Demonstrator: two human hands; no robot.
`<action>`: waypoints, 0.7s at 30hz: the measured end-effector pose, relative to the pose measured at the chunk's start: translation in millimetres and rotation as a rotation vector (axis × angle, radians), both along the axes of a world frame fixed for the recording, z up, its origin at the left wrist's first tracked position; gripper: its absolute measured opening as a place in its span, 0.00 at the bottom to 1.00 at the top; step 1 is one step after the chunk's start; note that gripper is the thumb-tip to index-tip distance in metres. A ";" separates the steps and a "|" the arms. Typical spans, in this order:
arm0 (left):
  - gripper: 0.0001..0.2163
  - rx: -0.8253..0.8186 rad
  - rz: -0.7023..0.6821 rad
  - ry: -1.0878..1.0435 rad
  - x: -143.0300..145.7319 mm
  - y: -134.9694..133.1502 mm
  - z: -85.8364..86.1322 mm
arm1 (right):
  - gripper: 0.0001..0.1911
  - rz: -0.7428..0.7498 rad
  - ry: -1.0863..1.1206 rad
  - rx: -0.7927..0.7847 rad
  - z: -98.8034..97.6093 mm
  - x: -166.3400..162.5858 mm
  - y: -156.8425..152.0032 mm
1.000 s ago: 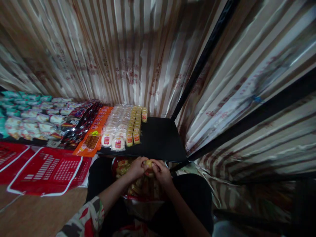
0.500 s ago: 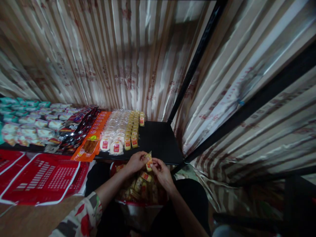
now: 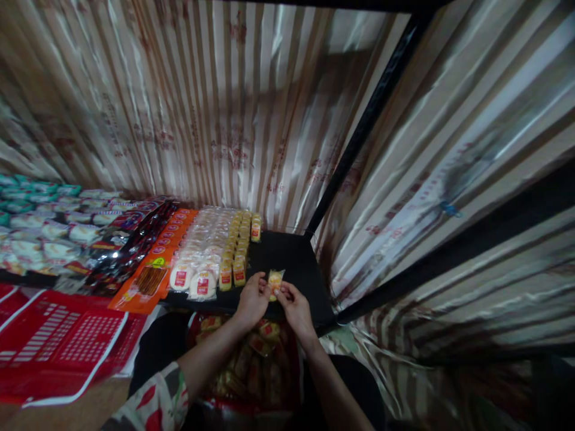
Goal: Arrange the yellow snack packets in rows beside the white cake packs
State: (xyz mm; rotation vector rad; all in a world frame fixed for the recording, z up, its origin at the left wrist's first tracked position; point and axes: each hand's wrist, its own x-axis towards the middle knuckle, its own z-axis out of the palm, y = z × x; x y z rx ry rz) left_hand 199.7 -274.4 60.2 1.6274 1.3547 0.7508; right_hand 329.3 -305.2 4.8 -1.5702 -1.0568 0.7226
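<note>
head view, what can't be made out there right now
All in the head view:
Print on the held yellow snack packet: too small, partly covered by the right hand.
Loose yellow packets lower down: some hidden by the left forearm.
How far the teal packets run: cut off by the left edge.
Markings on the striped curtain: blurred, too small.
</note>
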 end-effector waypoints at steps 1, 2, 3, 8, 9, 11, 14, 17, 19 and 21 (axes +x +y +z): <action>0.17 0.017 0.034 -0.012 3.4 0.0 -2.2 | 0.18 -0.011 -0.013 -0.006 -1.2 0.4 7.7; 0.16 0.037 0.063 -0.019 6.9 0.5 -5.1 | 0.18 -0.021 -0.026 -0.011 -2.6 0.6 15.3; 0.16 0.054 0.088 -0.017 10.5 1.4 -8.6 | 0.18 -0.027 -0.037 -0.019 -4.3 0.8 22.8; 0.17 0.087 0.218 0.017 29.4 14.6 -26.1 | 0.18 -0.050 -0.102 -0.081 -11.6 3.3 59.8; 0.18 0.076 0.221 0.008 33.3 19.1 -28.2 | 0.17 -0.048 -0.118 -0.092 -12.5 4.1 67.5; 0.19 0.021 0.209 -0.023 41.1 29.3 -30.5 | 0.17 -0.038 -0.141 -0.105 -13.6 5.6 82.8; 0.21 -0.078 0.210 -0.066 51.8 46.7 -31.5 | 0.17 -0.015 -0.158 -0.111 -15.4 6.7 105.1; 0.21 -0.100 0.219 -0.098 60.5 64.8 -35.4 | 0.17 0.014 -0.151 -0.089 -19.0 7.1 126.1; 0.21 -0.084 0.256 -0.107 65.2 77.2 -41.0 | 0.16 0.018 -0.153 -0.068 -21.8 7.3 139.4; 0.20 -0.059 0.282 -0.116 69.0 89.8 -47.8 | 0.14 0.017 -0.171 -0.042 -24.3 7.6 151.5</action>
